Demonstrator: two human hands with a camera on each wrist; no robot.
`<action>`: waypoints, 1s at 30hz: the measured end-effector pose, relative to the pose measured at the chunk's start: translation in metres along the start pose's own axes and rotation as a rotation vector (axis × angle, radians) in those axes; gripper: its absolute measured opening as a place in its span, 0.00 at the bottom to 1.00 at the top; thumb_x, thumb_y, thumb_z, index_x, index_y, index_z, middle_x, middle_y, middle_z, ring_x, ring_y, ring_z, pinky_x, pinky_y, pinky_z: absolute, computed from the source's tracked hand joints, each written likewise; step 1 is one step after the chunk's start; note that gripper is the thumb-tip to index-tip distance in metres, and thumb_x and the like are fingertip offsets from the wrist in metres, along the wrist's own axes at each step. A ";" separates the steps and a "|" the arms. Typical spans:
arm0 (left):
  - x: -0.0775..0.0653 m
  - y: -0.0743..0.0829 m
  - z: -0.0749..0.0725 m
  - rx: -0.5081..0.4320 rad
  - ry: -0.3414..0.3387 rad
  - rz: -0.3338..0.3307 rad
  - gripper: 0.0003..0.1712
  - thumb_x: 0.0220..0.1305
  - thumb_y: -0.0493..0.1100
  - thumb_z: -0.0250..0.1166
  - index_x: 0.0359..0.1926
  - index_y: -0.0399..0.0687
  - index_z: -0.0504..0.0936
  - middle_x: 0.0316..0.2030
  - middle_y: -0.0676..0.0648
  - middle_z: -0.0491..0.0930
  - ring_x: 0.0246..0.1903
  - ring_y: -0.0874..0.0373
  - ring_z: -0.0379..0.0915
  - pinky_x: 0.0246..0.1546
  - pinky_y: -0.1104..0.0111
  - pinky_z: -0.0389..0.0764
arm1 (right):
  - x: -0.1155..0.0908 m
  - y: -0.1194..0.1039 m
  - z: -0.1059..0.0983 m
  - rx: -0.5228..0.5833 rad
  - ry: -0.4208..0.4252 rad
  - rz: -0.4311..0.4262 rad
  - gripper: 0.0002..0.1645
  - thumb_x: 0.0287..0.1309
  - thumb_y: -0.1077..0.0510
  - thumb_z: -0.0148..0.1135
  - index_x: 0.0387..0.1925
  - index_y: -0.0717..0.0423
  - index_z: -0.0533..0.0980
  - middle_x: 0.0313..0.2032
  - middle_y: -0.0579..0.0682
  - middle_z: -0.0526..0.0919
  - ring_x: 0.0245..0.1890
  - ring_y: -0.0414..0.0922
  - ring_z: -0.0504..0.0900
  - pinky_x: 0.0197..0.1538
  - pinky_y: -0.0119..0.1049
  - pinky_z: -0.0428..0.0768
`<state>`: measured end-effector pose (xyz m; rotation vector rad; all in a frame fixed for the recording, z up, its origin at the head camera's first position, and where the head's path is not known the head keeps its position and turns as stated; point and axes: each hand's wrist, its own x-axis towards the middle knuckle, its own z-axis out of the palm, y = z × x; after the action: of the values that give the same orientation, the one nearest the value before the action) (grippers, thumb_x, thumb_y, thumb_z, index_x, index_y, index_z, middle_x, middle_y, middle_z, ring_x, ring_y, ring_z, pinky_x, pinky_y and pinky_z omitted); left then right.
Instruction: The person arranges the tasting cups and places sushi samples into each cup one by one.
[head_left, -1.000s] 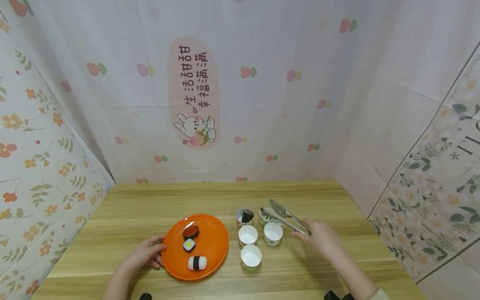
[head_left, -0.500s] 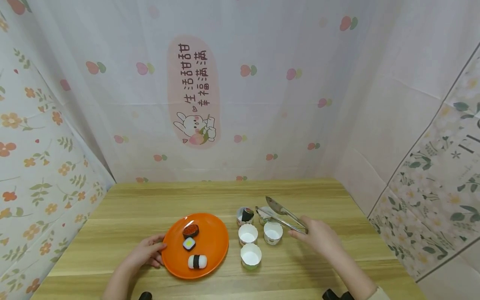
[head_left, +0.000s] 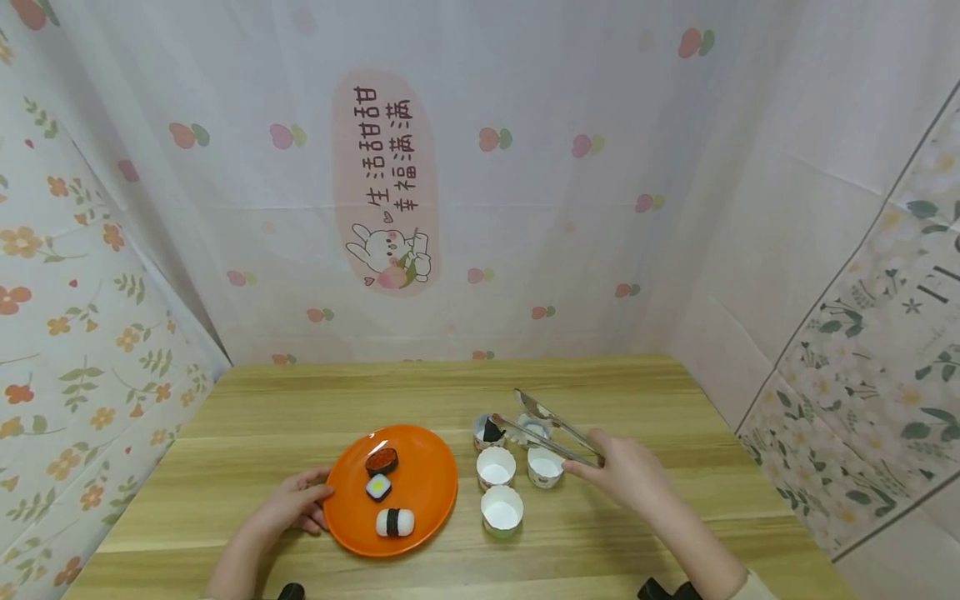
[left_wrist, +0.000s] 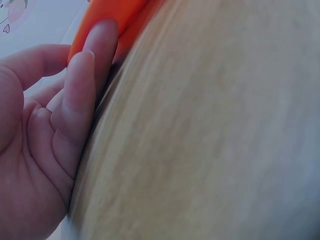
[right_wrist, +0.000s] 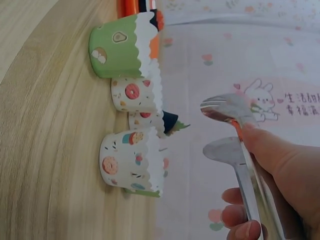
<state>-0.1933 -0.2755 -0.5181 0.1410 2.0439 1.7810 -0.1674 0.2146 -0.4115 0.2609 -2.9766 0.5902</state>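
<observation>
My left hand [head_left: 291, 502] holds the left rim of an orange plate [head_left: 427, 487], thumb at its edge; in the left wrist view its fingers [left_wrist: 80, 90] meet the rim. On the plate lie three toy sushi pieces: a red-topped one [head_left: 382, 461], a small roll with a yellow centre [head_left: 378, 487] and a white one with a black band [head_left: 394, 522]. My right hand [head_left: 633, 477] grips metal tongs [head_left: 534, 406], their arms spread with nothing between the tips. The tongs hang over the back paper cups, the nearer tip overlapping a cup [head_left: 487, 445] with a black sushi piece [head_left: 492, 432].
Beside the plate stand a white cup [head_left: 496, 468], a green cup [head_left: 502, 523] and another patterned cup [head_left: 545, 471]. Partly behind the tongs is a back cup [head_left: 536, 428]. Printed curtains [head_left: 450, 325] rise behind the wooden table [head_left: 337, 392] and on both sides.
My right hand has carried the tongs leftward across the back cups, to the one with the black sushi piece. The left hand and the plate have stayed nearly still.
</observation>
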 end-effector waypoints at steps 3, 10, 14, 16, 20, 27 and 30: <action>0.001 -0.001 0.000 -0.003 -0.001 0.008 0.36 0.70 0.40 0.53 0.66 0.19 0.48 0.23 0.44 0.78 0.21 0.57 0.78 0.22 0.69 0.81 | 0.000 -0.004 0.001 0.004 0.004 -0.016 0.23 0.49 0.35 0.67 0.29 0.47 0.72 0.13 0.41 0.66 0.13 0.37 0.60 0.17 0.32 0.60; 0.001 -0.002 0.000 0.000 -0.001 0.023 0.35 0.70 0.39 0.53 0.65 0.19 0.48 0.23 0.44 0.78 0.20 0.56 0.78 0.21 0.69 0.81 | 0.000 -0.011 0.002 0.020 0.036 -0.056 0.23 0.49 0.36 0.68 0.37 0.48 0.77 0.14 0.39 0.67 0.13 0.37 0.62 0.17 0.32 0.62; 0.001 -0.001 0.000 0.006 0.007 0.013 0.36 0.70 0.40 0.53 0.66 0.19 0.48 0.23 0.44 0.78 0.21 0.56 0.78 0.21 0.69 0.81 | 0.001 -0.015 0.004 0.006 0.040 -0.091 0.23 0.49 0.35 0.67 0.37 0.46 0.77 0.15 0.38 0.67 0.14 0.36 0.62 0.18 0.32 0.62; 0.001 -0.001 0.000 0.006 0.008 0.010 0.36 0.70 0.40 0.53 0.66 0.19 0.48 0.23 0.44 0.78 0.21 0.56 0.78 0.21 0.68 0.81 | 0.001 -0.017 0.005 0.003 0.044 -0.120 0.22 0.49 0.34 0.67 0.35 0.45 0.77 0.15 0.38 0.66 0.14 0.36 0.62 0.18 0.32 0.62; 0.001 -0.002 0.000 0.006 0.008 0.009 0.36 0.70 0.40 0.54 0.66 0.19 0.48 0.23 0.44 0.78 0.21 0.56 0.78 0.22 0.68 0.81 | 0.002 -0.020 0.008 -0.004 0.033 -0.185 0.21 0.48 0.34 0.67 0.29 0.43 0.72 0.15 0.36 0.65 0.14 0.34 0.61 0.17 0.30 0.61; 0.001 -0.002 0.000 -0.004 0.006 0.000 0.36 0.70 0.41 0.54 0.66 0.20 0.49 0.23 0.44 0.79 0.21 0.56 0.78 0.22 0.68 0.81 | 0.002 -0.025 0.015 -0.021 0.020 -0.281 0.26 0.48 0.27 0.59 0.27 0.43 0.71 0.15 0.34 0.65 0.14 0.31 0.61 0.16 0.29 0.61; 0.000 -0.002 0.000 -0.010 -0.004 0.006 0.37 0.70 0.41 0.54 0.66 0.19 0.48 0.23 0.44 0.79 0.21 0.56 0.78 0.22 0.68 0.81 | 0.002 -0.028 0.017 -0.030 0.011 -0.300 0.26 0.49 0.27 0.59 0.28 0.43 0.72 0.15 0.33 0.65 0.14 0.31 0.60 0.16 0.28 0.61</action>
<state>-0.1934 -0.2762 -0.5201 0.1474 2.0335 1.7932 -0.1654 0.1823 -0.4168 0.6822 -2.8515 0.5082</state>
